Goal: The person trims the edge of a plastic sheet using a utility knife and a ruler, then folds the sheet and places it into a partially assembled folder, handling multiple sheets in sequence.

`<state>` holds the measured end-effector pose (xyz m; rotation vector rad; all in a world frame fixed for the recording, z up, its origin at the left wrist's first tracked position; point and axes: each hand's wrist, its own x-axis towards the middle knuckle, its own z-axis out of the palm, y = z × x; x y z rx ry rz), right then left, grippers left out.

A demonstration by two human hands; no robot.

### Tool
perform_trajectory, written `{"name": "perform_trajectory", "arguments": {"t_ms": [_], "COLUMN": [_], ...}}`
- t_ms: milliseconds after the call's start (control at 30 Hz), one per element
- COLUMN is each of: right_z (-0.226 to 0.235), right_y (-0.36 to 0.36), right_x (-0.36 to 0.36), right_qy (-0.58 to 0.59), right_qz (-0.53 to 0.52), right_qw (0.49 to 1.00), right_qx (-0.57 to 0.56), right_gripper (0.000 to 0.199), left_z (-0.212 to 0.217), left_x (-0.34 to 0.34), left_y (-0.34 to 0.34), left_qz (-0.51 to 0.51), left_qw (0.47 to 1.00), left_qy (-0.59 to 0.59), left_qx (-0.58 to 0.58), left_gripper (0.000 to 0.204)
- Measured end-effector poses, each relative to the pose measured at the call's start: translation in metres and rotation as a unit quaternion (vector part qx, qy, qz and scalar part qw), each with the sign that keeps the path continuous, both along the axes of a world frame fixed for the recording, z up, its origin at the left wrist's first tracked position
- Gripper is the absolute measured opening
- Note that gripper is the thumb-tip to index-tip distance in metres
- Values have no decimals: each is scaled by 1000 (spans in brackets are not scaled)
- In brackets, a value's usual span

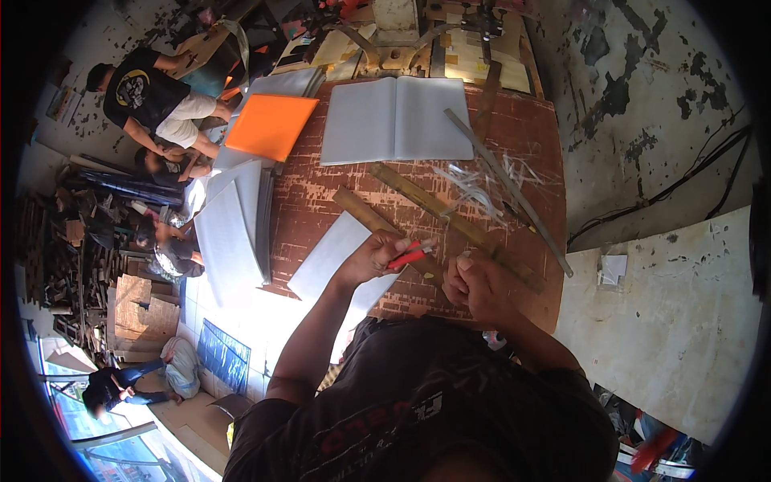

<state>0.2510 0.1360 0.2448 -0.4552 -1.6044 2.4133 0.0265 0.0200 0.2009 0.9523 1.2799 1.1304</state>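
Observation:
My left hand (374, 257) is closed around a slim red tool with a pale metallic part, which looks like a utility knife (408, 256). Close to its right, my right hand (475, 286) has its fingers curled together; whatever they pinch is too small to make out. Both hands hover over the near part of a worn red-brown work table (522, 145). Beneath the left hand lies a pale grey sheet (333, 255), partly covered by a wooden strip (365, 210). A second, longer wooden strip (430, 203) runs diagonally past the right hand.
A metal ruler (510, 189) slants along the right beside clear plastic scraps (478, 193). Farther back are grey sheets (360, 120) and an orange sheet (271, 126). More pale sheets (229, 225) overhang the left edge. People (152, 100) are on the left; a stained wall (650, 104) stands right.

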Motion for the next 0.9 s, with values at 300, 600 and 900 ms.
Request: {"name": "perform_trajectory", "arguments": {"t_ms": [300,600,900], "right_z": [-34,-175,-143], "right_y": [83,203,92], "right_x": [-11,4,-17], "right_qy": [-155,-239,-249], "right_qz": [-80,-254,-150], "right_qw": [968,872,917], "right_qx": [178,343,274], "right_gripper": [50,37,37], "left_z": [-35,-63,-78], "left_x": [13,29,45], "left_y": [5,19,22], "left_qz": [149,180,222], "left_qw": [989,982,974], "left_qy": [15,12,-32], "left_qx": [-14,-48,20], "left_gripper": [59,51,30]}}
